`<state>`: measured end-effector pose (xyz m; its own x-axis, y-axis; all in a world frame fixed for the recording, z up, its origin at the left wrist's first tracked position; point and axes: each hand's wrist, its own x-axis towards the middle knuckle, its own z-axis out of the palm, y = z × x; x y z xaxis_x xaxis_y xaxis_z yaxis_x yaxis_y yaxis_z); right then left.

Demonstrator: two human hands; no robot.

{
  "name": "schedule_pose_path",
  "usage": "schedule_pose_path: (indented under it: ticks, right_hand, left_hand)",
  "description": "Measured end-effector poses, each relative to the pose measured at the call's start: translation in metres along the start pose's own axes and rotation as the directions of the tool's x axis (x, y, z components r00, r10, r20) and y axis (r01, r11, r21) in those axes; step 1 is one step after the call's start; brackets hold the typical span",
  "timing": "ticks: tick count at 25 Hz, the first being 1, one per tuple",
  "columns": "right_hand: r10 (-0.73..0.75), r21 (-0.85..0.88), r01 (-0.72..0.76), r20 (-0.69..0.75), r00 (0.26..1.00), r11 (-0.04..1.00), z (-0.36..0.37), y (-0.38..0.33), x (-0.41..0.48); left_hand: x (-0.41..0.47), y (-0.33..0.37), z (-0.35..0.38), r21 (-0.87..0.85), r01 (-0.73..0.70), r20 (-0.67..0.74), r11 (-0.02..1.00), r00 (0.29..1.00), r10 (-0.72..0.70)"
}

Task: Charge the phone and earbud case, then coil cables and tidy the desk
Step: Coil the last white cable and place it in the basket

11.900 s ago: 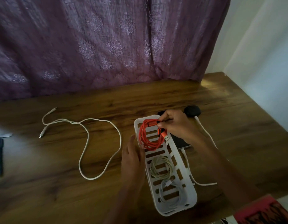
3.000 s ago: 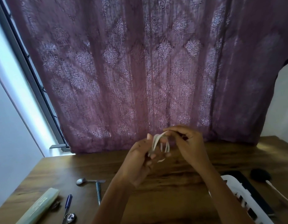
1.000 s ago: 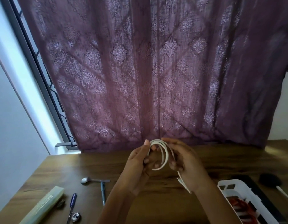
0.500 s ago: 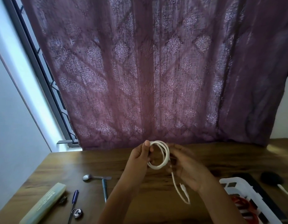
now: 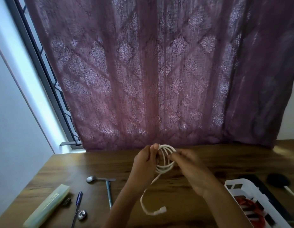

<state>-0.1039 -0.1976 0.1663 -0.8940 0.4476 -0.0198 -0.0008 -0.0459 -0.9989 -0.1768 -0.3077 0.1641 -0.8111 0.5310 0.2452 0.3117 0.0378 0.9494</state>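
Wood-grain brown covers the desk (image 5: pixel 96 163), which runs from the near edge to a mauve patterned curtain (image 5: pixel 159 71) hanging across the far side. Daylight glows through the cloth. At the far left, a dark window frame (image 5: pixel 42 66) slants down beside a pale wall (image 5: pixel 12 129).

Both hands are raised above the middle of the desk, holding the white cable (image 5: pixel 166 167) between them as a small coil of several loops. The left hand (image 5: pixel 143 163) pinches the coil's top left with thumb and curled fingers. The right hand (image 5: pixel 190 168) has its fingers bent round the coil's right side. 1 loose tail drops from the coil toward the near edge and ends in a blurred white plug.

On the left part of the desk lie a metal spoon (image 5: pixel 92 179), a teal pen (image 5: pixel 109 193) just near of it, a blue pen (image 5: pixel 78 201), and a pale green oblong case (image 5: pixel 47 205) nearest the left edge. A small round metal item (image 5: pixel 81 214) sits by the blue pen's near end; what it is cannot be told.

At the near right stands a white slotted basket (image 5: pixel 261 200) with a red cable (image 5: pixel 248 203) inside. The dark phone (image 5: pixel 260 183) shows along the basket's far side. Right of it rests the black rounded earbud case (image 5: pixel 278 181), with a white lead (image 5: pixel 291 193) running from it to the right edge.
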Motion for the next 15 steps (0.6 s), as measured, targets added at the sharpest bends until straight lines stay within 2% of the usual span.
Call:
schedule_pose_path:
  ticks: [2, 3, 5, 7, 9, 11, 12, 13, 14, 15]
  right_hand:
    - [0.108, 0.183, -0.110, 0.021, 0.994, 0.977, 0.002, 0.005, 0.002]
    - [0.145, 0.290, -0.163, 0.082, 0.986, 0.943, 0.003, 0.005, 0.003]
    - [0.119, 0.469, -0.228, 0.252, 0.960, 0.853, 0.003, 0.003, 0.003]
    - [0.084, 0.557, -0.268, 0.333, 0.939, 0.786, 0.003, -0.001, 0.001]
    - [0.084, 0.545, -0.246, 0.304, 0.949, 0.802, 0.005, -0.001, 0.001]
    - [0.054, 0.408, -0.111, 0.148, 0.988, 0.906, 0.007, 0.003, 0.003]
    - [-0.012, 0.259, 0.009, 0.010, 1.000, 0.966, 0.007, 0.008, 0.006]
    - [-0.135, 0.029, 0.141, -0.148, 0.980, 0.990, 0.007, 0.011, 0.007]
    - [-0.314, -0.234, 0.257, -0.255, 0.915, 0.938, 0.005, 0.013, 0.007]
    - [-0.488, -0.450, 0.341, -0.267, 0.831, 0.826, 0.005, 0.014, 0.007]
  left_hand:
    - [0.000, -0.003, -0.001, 0.048, -0.010, -0.020, 0.999, 1.000, 0.011]
    - [0.000, -0.003, -0.002, 0.050, -0.032, -0.004, 0.998, 0.999, 0.032]
    - [-0.002, -0.001, -0.003, 0.027, -0.075, 0.054, 0.997, 0.996, 0.073]
    - [-0.003, 0.001, -0.002, -0.021, -0.047, 0.055, 0.999, 0.997, 0.048]
    - [-0.001, 0.000, -0.001, -0.012, -0.008, -0.014, 1.000, 1.000, 0.008]
    - [0.000, -0.001, -0.001, 0.029, 0.014, -0.109, 0.999, 0.994, -0.011]
    - [0.001, -0.001, -0.001, 0.040, 0.017, -0.144, 0.999, 0.989, -0.011]
    - [0.002, -0.001, -0.001, 0.041, 0.023, -0.172, 0.999, 0.985, -0.016]
    - [0.002, 0.000, 0.000, 0.033, 0.038, -0.190, 0.999, 0.981, -0.032]
    - [0.002, -0.001, 0.002, 0.029, 0.052, -0.210, 0.998, 0.977, -0.045]
